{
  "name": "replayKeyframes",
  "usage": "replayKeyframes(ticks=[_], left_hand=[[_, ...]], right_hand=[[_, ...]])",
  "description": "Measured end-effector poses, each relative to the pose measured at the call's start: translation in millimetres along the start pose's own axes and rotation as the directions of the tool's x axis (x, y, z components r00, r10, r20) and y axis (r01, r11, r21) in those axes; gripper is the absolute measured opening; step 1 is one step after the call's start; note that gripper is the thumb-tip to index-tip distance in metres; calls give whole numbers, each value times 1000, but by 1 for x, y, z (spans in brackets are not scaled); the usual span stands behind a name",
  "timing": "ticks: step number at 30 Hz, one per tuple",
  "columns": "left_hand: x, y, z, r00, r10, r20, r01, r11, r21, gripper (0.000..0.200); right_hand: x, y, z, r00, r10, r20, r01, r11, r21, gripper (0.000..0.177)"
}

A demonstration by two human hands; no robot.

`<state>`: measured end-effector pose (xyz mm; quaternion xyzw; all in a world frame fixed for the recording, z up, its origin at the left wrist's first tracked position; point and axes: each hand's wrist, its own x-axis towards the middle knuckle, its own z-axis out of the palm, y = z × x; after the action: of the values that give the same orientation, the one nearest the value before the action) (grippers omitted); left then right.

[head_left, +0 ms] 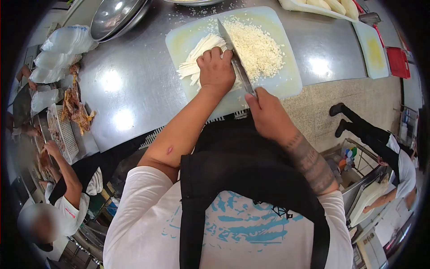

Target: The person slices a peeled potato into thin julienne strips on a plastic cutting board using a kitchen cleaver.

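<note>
My right hand (268,112) is closed round the handle of a large kitchen knife (238,60). Its blade points away from me across a pale cutting board (286,83). My left hand (217,69) rests with curled fingers on a bundle of white vegetable strips (197,56), its knuckles close against the blade. Right of the knife lies a heap of finely chopped white vegetable (262,51). The ends of the strips under my left hand are hidden.
The steel table (130,85) also bears metal bowls (116,18), plastic bags (65,42) and browned meat pieces (76,107). A tray (313,9) of peeled pale vegetables and a second board (374,51) are at right. Co-workers stand on the left (67,206) and right (398,157).
</note>
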<state>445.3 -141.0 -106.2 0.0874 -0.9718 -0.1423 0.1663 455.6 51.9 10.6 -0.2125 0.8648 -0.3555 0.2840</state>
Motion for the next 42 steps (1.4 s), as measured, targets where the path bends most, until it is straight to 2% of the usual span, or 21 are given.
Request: replayKeyframes(ticks=[4, 7, 9, 10, 12, 15, 18, 20, 21, 24, 25, 26, 28, 29, 30, 32, 33, 36, 37, 40, 42], left_hand=[[3, -1, 0, 1000, -13, 3, 13, 1000, -7, 20], [3, -1, -1, 1000, -18, -1, 18, 1000, -15, 19], [3, -2, 1, 1000, -14, 0, 14, 1000, -23, 19], [4, -2, 2, 1000, -14, -9, 14, 1000, -26, 19], [-1, -1, 3, 1000, -13, -6, 13, 999, -31, 19], [4, -3, 0, 1000, -17, -6, 17, 1000, -14, 19], [5, -2, -4, 1000, -15, -15, 15, 1000, -8, 26], [2, -2, -16, 991, -84, -107, 52, 959, -277, 37], [-3, -9, -17, 987, -76, -138, 31, 953, -301, 53], [-20, -5, -46, 987, -49, -154, 16, 978, -207, 65], [-27, -5, -51, 996, -64, -65, 51, 983, -175, 86], [-37, -1, -54, 996, -68, -59, 57, 984, -171, 86], [-44, 9, -60, 999, 28, -41, -33, 993, -117, 105], [-50, 11, -54, 999, 31, 30, -26, 990, -138, 125], [-51, 16, -52, 999, 22, 28, -18, 991, -134, 125], [-51, 25, -47, 973, 18, 231, -10, 999, -36, 131], [-45, 23, -42, 966, -4, 257, 2, 1000, 7, 141], [-12, 12, -43, 965, -128, 229, 105, 988, 111, 148], [-4, 3, -39, 965, -146, 218, 112, 980, 164, 163], [13, -14, -37, 923, -215, 320, 163, 970, 181, 161], [19, -20, -35, 924, -238, 300, 168, 956, 241, 162]], right_hand=[[-14, 6, 13, 999, 27, 27, -29, 997, 73, 36], [6, 15, 24, 999, -22, -49, 22, 1000, 2, 35], [-11, -6, -1, 994, 69, 85, -81, 984, 157, 35], [-9, 1, 6, 994, 68, 86, -81, 984, 157, 35], [-7, 24, 32, 995, -59, -82, 67, 994, 89, 37], [16, 34, 35, 997, -26, -71, 29, 999, 41, 37], [12, 21, -9, 1000, 21, 13, -21, 1000, -19, 36], [7, 26, -25, 1000, -4, 15, 5, 998, -65, 36], [7, 27, -30, 1000, -20, 10, 21, 994, -107, 36], [27, 49, -25, 998, -1, 55, 10, 987, -162, 38], [29, 41, -37, 998, -12, 55, 21, 986, -163, 38], [24, 33, -51, 997, -9, 76, 21, 985, -170, 38], [23, 31, -67, 995, -13, 95, 31, 983, -181, 38], [24, 35, -73, 996, -13, 93, 30, 981, -190, 38], [24, 39, -78, 996, -14, 93, 32, 980, -197, 38], [38, 67, -62, 995, -33, 99, 53, 977, -206, 39], [47, 77, -58, 994, -50, 97, 70, 974, -215, 39], [53, 79, -70, 987, -69, 148, 90, 986, -141, 39], [55, 79, -78, 986, -77, 148, 98, 985, -142, 39], [46, 81, -95, 976, -86, 198, 98, 994, -49, 39], [39, 84, -104, 981, -118, 154, 116, 993, 18, 38]])
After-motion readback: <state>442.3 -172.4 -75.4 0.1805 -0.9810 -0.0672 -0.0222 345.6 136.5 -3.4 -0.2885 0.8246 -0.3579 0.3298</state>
